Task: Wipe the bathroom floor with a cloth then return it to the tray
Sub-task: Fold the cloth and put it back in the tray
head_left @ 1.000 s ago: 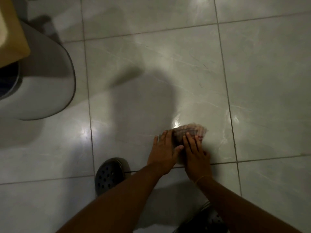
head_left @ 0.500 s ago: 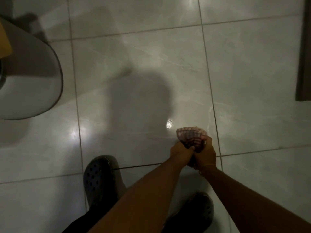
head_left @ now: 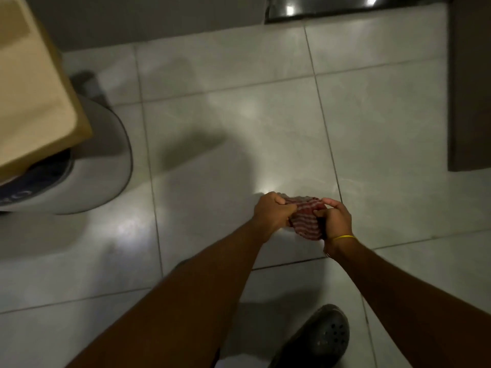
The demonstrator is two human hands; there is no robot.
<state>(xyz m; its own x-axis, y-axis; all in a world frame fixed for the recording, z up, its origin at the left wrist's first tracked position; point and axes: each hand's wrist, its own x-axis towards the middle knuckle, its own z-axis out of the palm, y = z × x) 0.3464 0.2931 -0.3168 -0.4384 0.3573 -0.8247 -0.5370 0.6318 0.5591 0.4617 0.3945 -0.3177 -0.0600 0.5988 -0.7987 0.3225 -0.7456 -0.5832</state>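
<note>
The cloth (head_left: 305,216) shows only as a striped bunch between the left hand (head_left: 272,212) and the right hand (head_left: 335,221); its ends are buried in the two fists, so its full shape cannot be told, nor whether it touches the floor (head_left: 239,144). The tan tray (head_left: 32,102) is cut off by the left and top edges, and it covers most of the toilet (head_left: 101,166) beneath it. One dark shoe (head_left: 322,338) runs off the bottom edge; the other foot is hidden behind the left forearm. The brown panel (head_left: 469,83) at the right is cut by the picture's edge.
</note>
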